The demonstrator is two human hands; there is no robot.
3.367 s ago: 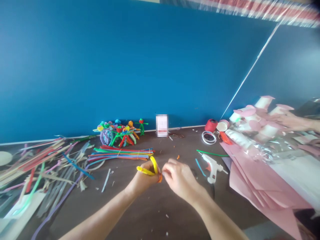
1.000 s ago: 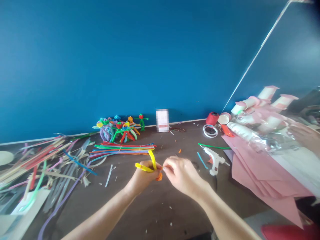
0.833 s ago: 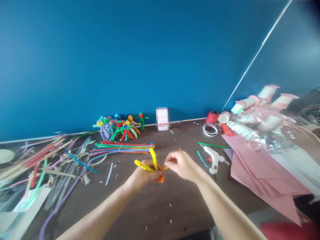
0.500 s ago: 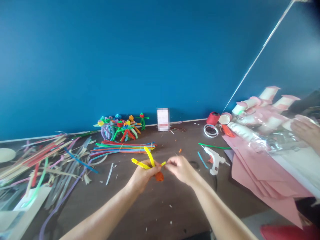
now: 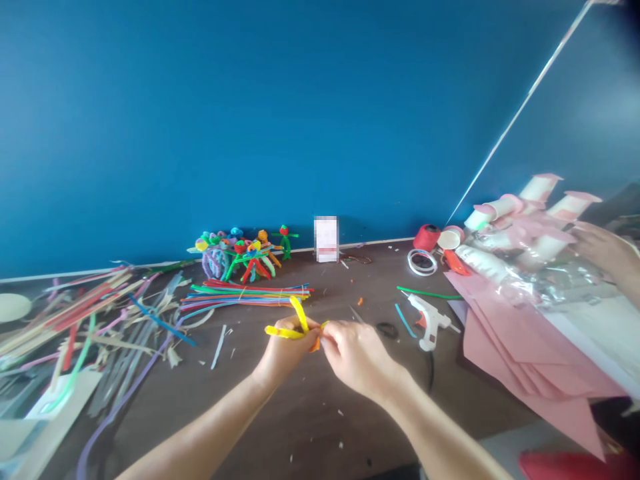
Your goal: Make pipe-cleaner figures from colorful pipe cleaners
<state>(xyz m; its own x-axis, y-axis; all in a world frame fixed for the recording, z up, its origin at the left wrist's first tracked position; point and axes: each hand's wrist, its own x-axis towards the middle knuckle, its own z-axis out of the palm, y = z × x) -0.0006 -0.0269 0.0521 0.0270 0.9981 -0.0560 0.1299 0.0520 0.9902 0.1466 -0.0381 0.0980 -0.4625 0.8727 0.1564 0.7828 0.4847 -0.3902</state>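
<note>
My left hand is closed around a small pipe-cleaner figure in yellow and orange. Two yellow pipe-cleaner ends stick out above its thumb side. Between the hands a bit of the orange part shows; the rest is covered by fingers. My right hand pinches at the figure's right side, its fingertips touching those of the left. A yellow tip peeks out at the right fingertips. Beyond the hands lies a bundle of coloured pipe cleaners.
Finished pipe-cleaner figures stand by the wall. A glue gun, white wire rings, red thread spool and pink paper sheets lie right. Loose strips cover the left. Another person's hand is by the paper cups.
My right hand has moved left and closed in on the figure, against my left hand. The orange part is now more covered. The other person's hand at the right has shifted slightly.
</note>
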